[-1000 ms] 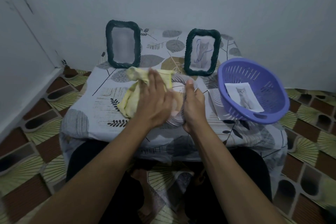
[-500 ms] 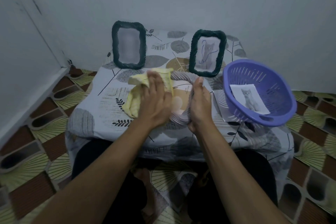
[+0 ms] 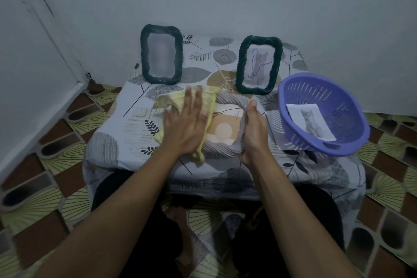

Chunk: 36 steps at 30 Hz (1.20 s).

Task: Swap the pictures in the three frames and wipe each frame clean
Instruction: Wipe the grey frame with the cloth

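A grey rope-rimmed frame (image 3: 228, 101) lies flat in the middle of the table, holding a picture with pale circles on tan. My left hand (image 3: 185, 124) presses a yellow cloth (image 3: 208, 99) flat on the frame's left side, fingers spread. My right hand (image 3: 252, 128) grips the frame's right edge. Two dark green frames stand at the back: the left frame (image 3: 161, 54) shows a blurred pale picture, the right frame (image 3: 259, 64) a grey cat drawing.
A purple slotted basket (image 3: 320, 88) rests tilted at the table's right, with a loose cat picture (image 3: 310, 121) inside and paper (image 3: 278, 140) under it. The leaf-print tablecloth (image 3: 126, 124) covers a small table set against the wall. Patterned floor tiles lie on both sides.
My left hand has slid the yellow cloth leftward and up across the frame, uncovering more of its picture. My right hand keeps hold of the frame's right edge.
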Tool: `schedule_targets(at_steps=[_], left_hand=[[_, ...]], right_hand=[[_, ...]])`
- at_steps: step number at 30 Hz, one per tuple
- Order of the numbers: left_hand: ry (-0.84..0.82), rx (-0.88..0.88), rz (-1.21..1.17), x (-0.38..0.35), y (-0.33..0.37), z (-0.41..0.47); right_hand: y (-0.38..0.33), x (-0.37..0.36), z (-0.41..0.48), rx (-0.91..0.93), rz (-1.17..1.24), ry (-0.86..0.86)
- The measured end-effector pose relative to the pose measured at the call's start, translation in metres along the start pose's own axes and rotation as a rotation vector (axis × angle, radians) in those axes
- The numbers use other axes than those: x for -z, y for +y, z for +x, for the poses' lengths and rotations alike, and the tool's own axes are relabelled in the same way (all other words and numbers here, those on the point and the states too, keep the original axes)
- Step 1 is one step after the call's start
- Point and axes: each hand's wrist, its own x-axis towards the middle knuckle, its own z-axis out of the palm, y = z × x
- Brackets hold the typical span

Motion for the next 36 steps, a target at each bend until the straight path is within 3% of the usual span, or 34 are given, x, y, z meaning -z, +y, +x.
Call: schedule_targets(at_steps=[4, 6, 11, 15, 19, 22, 26, 31, 34, 36], left_hand=[[0.057, 0.125, -0.146, 0.015, -0.011, 0.013], [0.068, 0.046, -0.260, 0.022, -0.011, 0.013], [0.020, -0.064, -0.263, 0.028, -0.014, 0.010], [0.132, 0.133, -0.350, 0.019, -0.013, 0.008], [0.215, 0.386, -0.418, 0.012, -0.013, 0.010], [0.295, 0.449, -0.530, 0.006, -0.003, 0.006], [0.372, 0.361, -0.499, 0.005, 0.004, 0.001], [0.367, 0.201, -0.064, 0.003, 0.003, -0.010], [0.157, -0.052, -0.096, -0.004, 0.003, -0.022], [0.051, -0.112, -0.151, -0.009, 0.004, -0.028]], right_hand=[[-0.006, 0.009, 0.002, -0.092, -0.067, -0.133], [-0.008, 0.012, 0.003, -0.128, -0.113, -0.167], [-0.018, 0.019, 0.012, -0.276, -0.127, -0.226], [-0.022, 0.020, 0.018, -0.349, 0.051, -0.212], [-0.007, 0.013, 0.013, -0.220, 0.364, -0.126], [0.009, -0.005, 0.003, -0.170, 0.356, -0.060], [0.015, -0.016, 0.002, -0.093, 0.285, 0.116], [0.009, -0.015, 0.004, 0.009, 0.242, 0.219], [-0.001, -0.012, 0.009, 0.034, 0.241, 0.263], [-0.004, -0.011, 0.010, 0.024, 0.194, 0.256]])
